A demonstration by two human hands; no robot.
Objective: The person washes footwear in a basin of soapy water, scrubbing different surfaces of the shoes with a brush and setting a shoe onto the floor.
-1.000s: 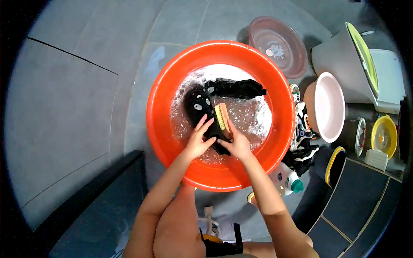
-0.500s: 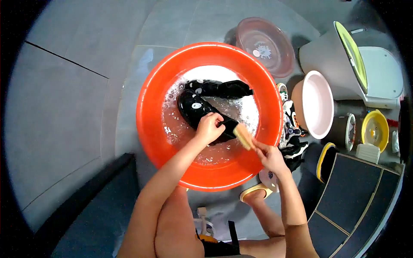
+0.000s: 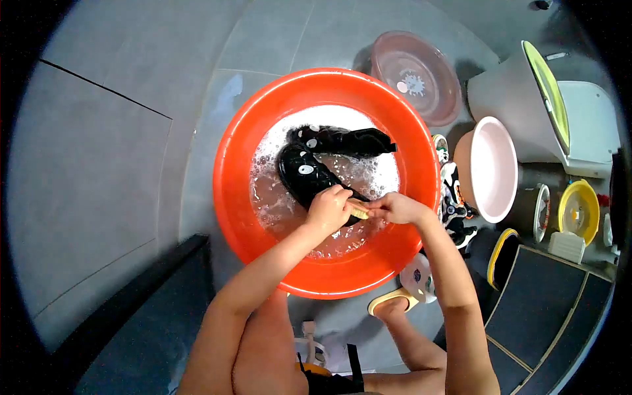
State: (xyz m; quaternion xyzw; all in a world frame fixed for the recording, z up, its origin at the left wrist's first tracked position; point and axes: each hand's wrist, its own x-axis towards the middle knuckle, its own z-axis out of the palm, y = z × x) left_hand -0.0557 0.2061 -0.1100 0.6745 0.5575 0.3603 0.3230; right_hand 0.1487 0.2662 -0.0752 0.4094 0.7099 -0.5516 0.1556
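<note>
A large red basin [image 3: 237,197] holds foamy water with two wet black boots in it. My left hand [image 3: 328,209] is closed on the upper end of the nearer boot [image 3: 304,174]. In my right hand [image 3: 400,209] is a wooden scrub brush [image 3: 359,210], its pale bristles against that boot's opening beside my left fingers. Part of the brush is hidden by the hands. The second boot [image 3: 355,142] lies farther back in the suds, untouched, its toe to the left.
Right of the basin stand a translucent pinkish tub [image 3: 434,99], a pale pink basin [image 3: 495,171] and a yellow bowl [image 3: 579,210]. Several shoes [image 3: 454,204] lie against the basin's right side. A grey bin [image 3: 507,99] with a green rim is behind them.
The brush has moved left, from the boot's outer edge into its opening, close to my left hand. My left hand has shifted slightly right and down, still on the boot.
</note>
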